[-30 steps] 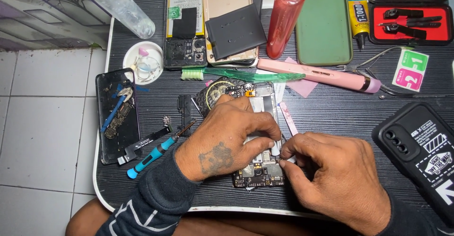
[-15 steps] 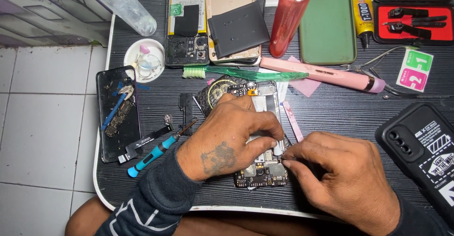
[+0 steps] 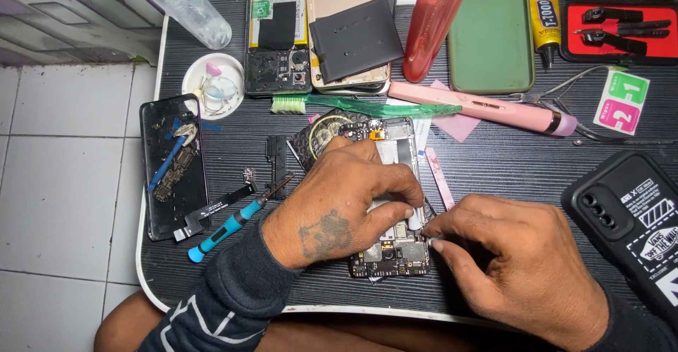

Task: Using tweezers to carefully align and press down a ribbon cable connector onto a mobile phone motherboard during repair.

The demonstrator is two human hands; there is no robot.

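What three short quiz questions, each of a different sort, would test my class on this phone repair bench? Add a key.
1. True or false: the left hand presses on the opened phone.
2. Which lies left of that hand: A) screwdriver B) glue tube?
3. What colour is the phone case at the top?

Key: 1 true; 2 A; 3 green.

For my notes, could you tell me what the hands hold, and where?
Left hand presses the opened phone at mid-body; right hand pinches at its right edge, item unclear.
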